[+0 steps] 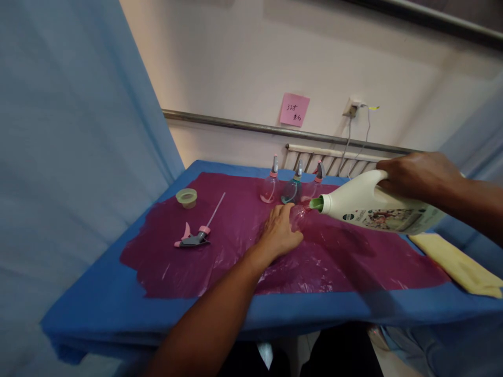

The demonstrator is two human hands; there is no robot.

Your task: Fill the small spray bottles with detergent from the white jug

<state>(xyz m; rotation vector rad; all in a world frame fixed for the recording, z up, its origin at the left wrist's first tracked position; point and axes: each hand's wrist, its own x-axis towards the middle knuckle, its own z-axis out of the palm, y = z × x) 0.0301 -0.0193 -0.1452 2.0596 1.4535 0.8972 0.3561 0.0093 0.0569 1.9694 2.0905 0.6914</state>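
Observation:
My right hand (418, 175) grips the handle of a white detergent jug (377, 207), tipped on its side with its green spout (315, 203) pointing left. The spout sits right over the mouth of a clear bottle (297, 214) on the table. My left hand (280, 230) is wrapped around that clear bottle and hides most of it. A loose pink and grey spray head (194, 238) with its long tube lies to the left on the purple plastic sheet (338, 262). A pale green cap (186, 197) rests further back left.
Three spray bottles (293, 186) stand in a row at the back of the blue-covered table (118, 309). A folded yellow cloth (458, 264) lies at the right edge. Blue curtains hang on both sides; a pink note (294, 109) sticks to the wall.

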